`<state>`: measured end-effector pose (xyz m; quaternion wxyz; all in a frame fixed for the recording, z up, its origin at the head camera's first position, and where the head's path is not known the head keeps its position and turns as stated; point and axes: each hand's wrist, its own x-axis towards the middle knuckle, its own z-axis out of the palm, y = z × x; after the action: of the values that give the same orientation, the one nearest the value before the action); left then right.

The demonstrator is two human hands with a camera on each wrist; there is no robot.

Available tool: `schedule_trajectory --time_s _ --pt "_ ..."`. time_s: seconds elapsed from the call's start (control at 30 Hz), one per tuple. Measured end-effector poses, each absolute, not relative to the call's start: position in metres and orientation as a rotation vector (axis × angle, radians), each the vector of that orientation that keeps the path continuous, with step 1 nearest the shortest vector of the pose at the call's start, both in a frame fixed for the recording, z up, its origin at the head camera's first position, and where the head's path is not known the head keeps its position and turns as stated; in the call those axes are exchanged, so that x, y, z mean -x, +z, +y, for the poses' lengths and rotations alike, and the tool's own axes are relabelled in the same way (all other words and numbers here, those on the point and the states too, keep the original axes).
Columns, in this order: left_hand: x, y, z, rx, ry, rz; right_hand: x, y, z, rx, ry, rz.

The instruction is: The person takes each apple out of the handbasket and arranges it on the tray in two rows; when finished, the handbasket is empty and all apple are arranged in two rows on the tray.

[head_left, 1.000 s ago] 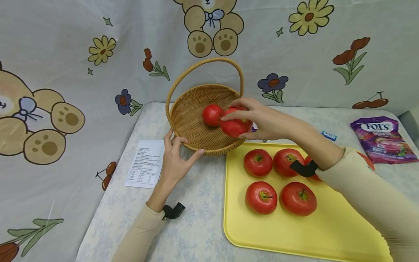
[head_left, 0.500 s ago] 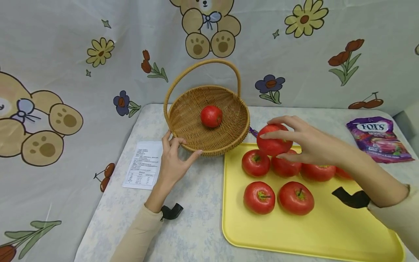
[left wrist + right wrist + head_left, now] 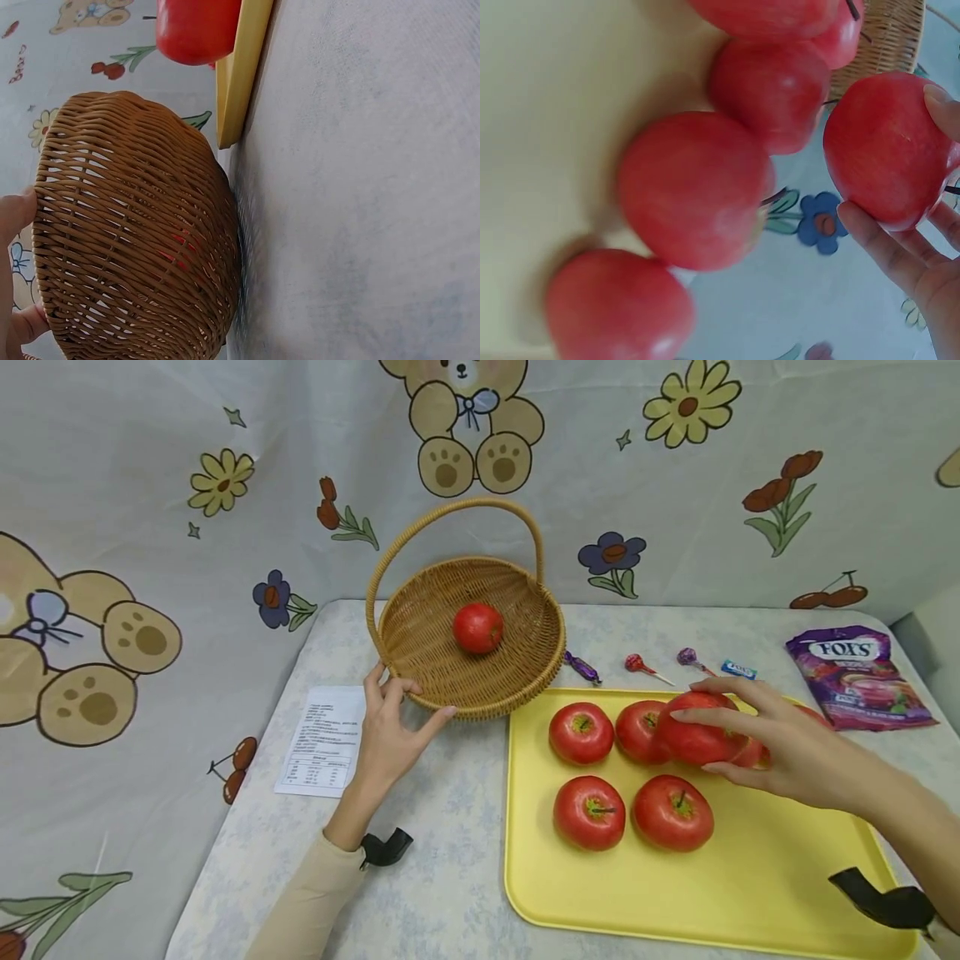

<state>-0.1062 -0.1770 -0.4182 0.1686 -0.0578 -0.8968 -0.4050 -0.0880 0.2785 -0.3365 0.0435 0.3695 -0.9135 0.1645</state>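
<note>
A wicker basket (image 3: 517,672) with a tall arched handle stands at the back of the table, and one red apple (image 3: 477,627) lies inside it. My left hand (image 3: 392,727) grips the basket's near left rim; in the left wrist view a thumb and finger show on that rim (image 3: 45,247). Over the yellow tray (image 3: 600,897) my right hand (image 3: 787,743) holds another apple (image 3: 699,727) between thumb and fingers. The right wrist view shows this apple (image 3: 889,150) raised above the others. Several more apples (image 3: 588,812) sit on the tray, some partly hidden behind the held one.
Behind the tray lie a purple wrapped candy (image 3: 582,668), two lollipops (image 3: 647,668) and a small blue packet (image 3: 738,669). A purple candy bag (image 3: 862,681) is at the far right. A printed paper (image 3: 318,743) lies left of the basket. A patterned cloth (image 3: 300,485) hangs behind.
My right hand has moved right and toward me with the apple, from over the basket to above the tray. The other apple stays in the basket. My left hand keeps its grip on the rim.
</note>
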Motion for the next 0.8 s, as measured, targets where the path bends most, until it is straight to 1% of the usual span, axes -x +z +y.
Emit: schedule_trajectory --time_s 0.17,0.4,0.8 --pt "0.107 -0.418 -0.178 0.171 -1.151 -2.539 0.073 -0.345 0.296 -1.059 0.459 -2.781" --pt "0.108 -0.418 -0.178 0.18 -1.143 -2.53 0.056 -0.361 0.319 -1.054 0.454 -2.777" --pt "0.108 -0.421 -0.178 0.195 -1.152 -2.53 0.021 -0.398 0.334 -0.901 0.469 -2.902"
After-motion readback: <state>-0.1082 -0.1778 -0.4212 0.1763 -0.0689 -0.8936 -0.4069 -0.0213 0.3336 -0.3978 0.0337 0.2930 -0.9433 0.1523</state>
